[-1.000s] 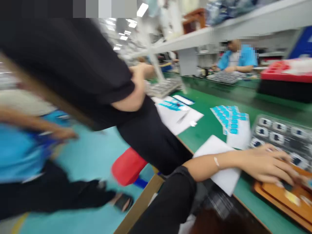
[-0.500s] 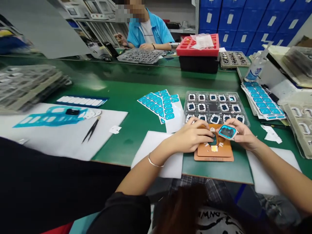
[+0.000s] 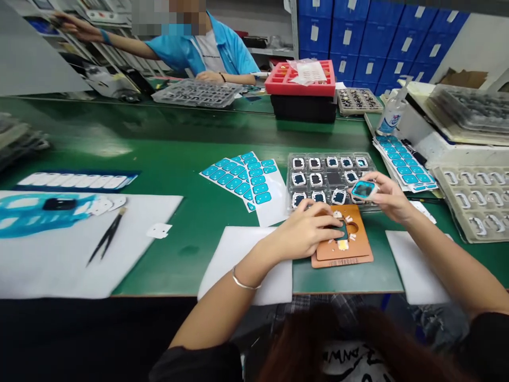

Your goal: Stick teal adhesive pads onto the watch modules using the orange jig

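Note:
My right hand [image 3: 388, 197] pinches a watch case [image 3: 363, 189] with a bright blue border round a dark face. It is held above the lower right corner of a clear tray [image 3: 333, 179] holding rows of similar pale square frames with dark centres. My left hand [image 3: 306, 232] lies over the left side of an orange jig [image 3: 360, 246], fingers stretched out and fingertips on a dark square piece [image 3: 340, 232] set in it. Small white and yellow bits show on the jig, along with a round cutout. The left palm hides part of the jig's edge.
Blue sticker sheets [image 3: 258, 183] lie left of the tray, with another stack [image 3: 405, 162] to the right. Black tweezers [image 3: 106, 236] rest on white foam at left. A pump bottle [image 3: 392, 114], a red box [image 3: 300, 79] and a parts tray [image 3: 473, 204] stand around. A co-worker [image 3: 214, 48] sits opposite.
My right hand has lifted the watch case up from the jig, over the tray's corner. My left hand stays on the jig. The co-worker's arm has reached out leftward, and the view has turned right.

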Demonstrator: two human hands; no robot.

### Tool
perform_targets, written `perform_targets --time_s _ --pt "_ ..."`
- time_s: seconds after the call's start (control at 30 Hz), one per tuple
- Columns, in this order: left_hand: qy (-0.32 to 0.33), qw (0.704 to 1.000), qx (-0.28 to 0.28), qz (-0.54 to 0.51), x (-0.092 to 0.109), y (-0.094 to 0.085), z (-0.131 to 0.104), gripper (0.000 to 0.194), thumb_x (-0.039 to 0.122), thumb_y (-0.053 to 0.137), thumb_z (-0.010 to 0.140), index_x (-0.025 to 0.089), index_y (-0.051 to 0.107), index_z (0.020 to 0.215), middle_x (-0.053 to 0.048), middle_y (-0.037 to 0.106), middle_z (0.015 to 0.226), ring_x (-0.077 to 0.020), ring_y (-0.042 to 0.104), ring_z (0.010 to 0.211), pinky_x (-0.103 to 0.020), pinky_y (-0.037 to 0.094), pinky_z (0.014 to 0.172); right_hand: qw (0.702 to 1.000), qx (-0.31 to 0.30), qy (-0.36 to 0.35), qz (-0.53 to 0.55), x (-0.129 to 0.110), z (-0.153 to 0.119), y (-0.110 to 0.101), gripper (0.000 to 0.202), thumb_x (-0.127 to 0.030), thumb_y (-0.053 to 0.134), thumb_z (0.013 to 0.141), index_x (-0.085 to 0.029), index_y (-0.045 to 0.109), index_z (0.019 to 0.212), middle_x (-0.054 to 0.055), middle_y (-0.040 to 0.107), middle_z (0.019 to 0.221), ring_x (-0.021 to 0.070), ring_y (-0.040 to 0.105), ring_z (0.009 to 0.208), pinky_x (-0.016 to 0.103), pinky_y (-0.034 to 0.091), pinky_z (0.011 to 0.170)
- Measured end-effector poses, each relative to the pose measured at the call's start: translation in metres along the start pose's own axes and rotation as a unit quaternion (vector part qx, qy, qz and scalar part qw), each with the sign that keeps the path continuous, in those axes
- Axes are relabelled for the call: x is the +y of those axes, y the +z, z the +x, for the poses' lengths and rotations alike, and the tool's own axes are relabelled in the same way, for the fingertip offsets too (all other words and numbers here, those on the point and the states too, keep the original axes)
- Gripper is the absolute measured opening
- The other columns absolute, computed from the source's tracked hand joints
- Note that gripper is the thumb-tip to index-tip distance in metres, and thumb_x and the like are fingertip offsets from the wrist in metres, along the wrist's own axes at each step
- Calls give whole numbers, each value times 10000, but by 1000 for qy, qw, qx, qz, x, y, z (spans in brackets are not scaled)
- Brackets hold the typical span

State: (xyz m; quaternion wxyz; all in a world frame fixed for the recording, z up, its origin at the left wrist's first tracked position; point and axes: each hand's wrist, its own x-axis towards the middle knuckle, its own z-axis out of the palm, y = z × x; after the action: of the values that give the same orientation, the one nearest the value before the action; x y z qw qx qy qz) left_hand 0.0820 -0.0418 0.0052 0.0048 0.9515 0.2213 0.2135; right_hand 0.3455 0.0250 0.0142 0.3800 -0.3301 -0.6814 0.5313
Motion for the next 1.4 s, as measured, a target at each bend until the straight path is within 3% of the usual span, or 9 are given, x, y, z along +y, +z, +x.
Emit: perform_targets --time_s 0.07,0.13,0.23,0.33,0.53,0.8,0.93,1.13,1.4 --pt "8 1000 10 -2 0 2 1 385 98 425 912 248 690 1148 -12 704 1222 -254 499 1136 -439 318 904 977 7 -33 -212 0 26 -9 542 -572 738 742 -225 569 1123 60 682 973 221 639 805 340 496 696" --pt "8 1000 16 -7 -1 4 1 368 112 423 921 239 694 1135 -11 709 1212 -253 502 1133 -440 311 905 906 -16 -69 -418 4 55 -15 508 -524 673 811 -199 587 1192 104 688 1050 251 624 858 383 484 750" --pt "0 1000 16 -14 -2 6 1 343 139 427 936 241 709 1103 -17 716 1195 -249 504 1125 -441 309 914 847 -78 -87 -518 10 90 -17 312 -399 683 816 -193 709 1049 120 707 1067 310 601 986 468 420 900" --pt "-3 1000 15 -13 -3 5 0 332 155 431 949 250 724 1074 -21 722 1168 -246 507 1119 -433 310 902 833 -111 -91 -534 13 106 -8 168 -341 658 842 -202 752 828 102 722 1056 313 582 1019 487 377 933" --pt "-11 1000 -8 -9 -2 5 0 325 172 433 953 252 717 1089 -23 716 1172 -244 509 1104 -429 304 875 827 -150 -117 -529 14 106 32 262 -319 632 884 -194 723 1096 101 727 1031 296 564 1009 413 412 858" --pt "-20 1000 -25 -1 0 5 1 375 137 422 938 278 685 1165 -2 668 1287 -278 453 1199 -453 301 892 877 -159 -111 -440 17 117 37 166 -292 674 839 -184 723 955 43 742 857 200 664 772 317 503 739" --pt "-18 999 -28 1 -1 5 1 367 143 430 939 282 680 1169 12 670 1286 -269 457 1197 -451 297 905 896 -107 -144 -406 1 98 27 281 -397 579 913 -190 737 1019 64 742 943 195 657 783 323 513 714" --pt "-18 1000 -8 -4 -1 6 0 347 157 440 948 276 682 1166 6 679 1267 -274 451 1199 -449 294 920 949 -74 -144 -270 -36 9 17 222 -399 642 919 -234 743 1029 38 716 859 147 652 629 274 513 558" --pt "-25 998 5 -52 -5 3 -2 344 127 463 915 260 705 1121 -7 708 1191 -258 458 1174 -436 335 944 908 -152 -213 -327 -23 -45 16 133 -345 692 909 -214 713 902 -12 665 660 97 543 489 228 406 462"
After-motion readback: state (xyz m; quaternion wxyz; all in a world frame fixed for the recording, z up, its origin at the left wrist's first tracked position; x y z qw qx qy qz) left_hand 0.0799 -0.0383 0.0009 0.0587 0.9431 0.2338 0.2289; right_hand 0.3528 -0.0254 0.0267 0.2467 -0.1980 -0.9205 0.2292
